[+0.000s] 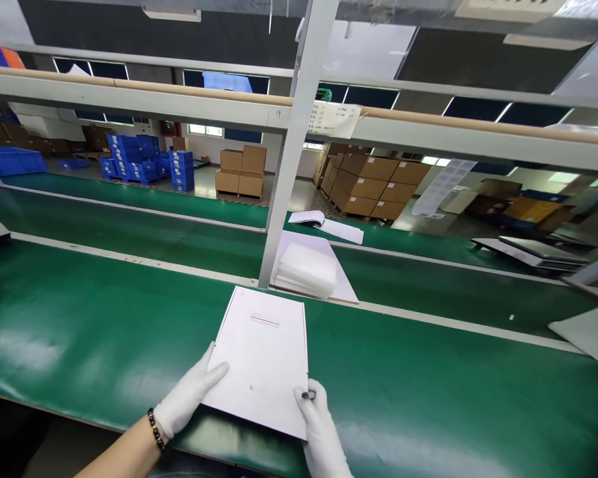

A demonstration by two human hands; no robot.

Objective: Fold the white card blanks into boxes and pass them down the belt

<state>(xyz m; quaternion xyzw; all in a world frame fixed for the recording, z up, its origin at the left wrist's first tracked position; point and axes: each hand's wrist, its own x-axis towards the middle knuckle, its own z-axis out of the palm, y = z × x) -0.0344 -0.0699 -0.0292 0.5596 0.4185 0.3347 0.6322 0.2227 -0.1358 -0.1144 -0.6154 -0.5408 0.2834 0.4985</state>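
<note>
A flat white box (262, 355) with a thin red line printed on its top lies on the green belt (94, 332) in front of me. My left hand (187, 395), in a white glove with a bead bracelet at the wrist, rests flat on the box's near left corner, fingers stretched out. My right hand (321, 425), also gloved, grips the near right corner, with the thumb on top and the fingers at the edge.
A stack of white foam sheets (306, 269) lies on a white sheet just behind the box, beside a grey upright post (292, 166). An open booklet (326, 226) is on the far belt. White panels (585, 328) lie at right. Cartons and blue crates stand beyond.
</note>
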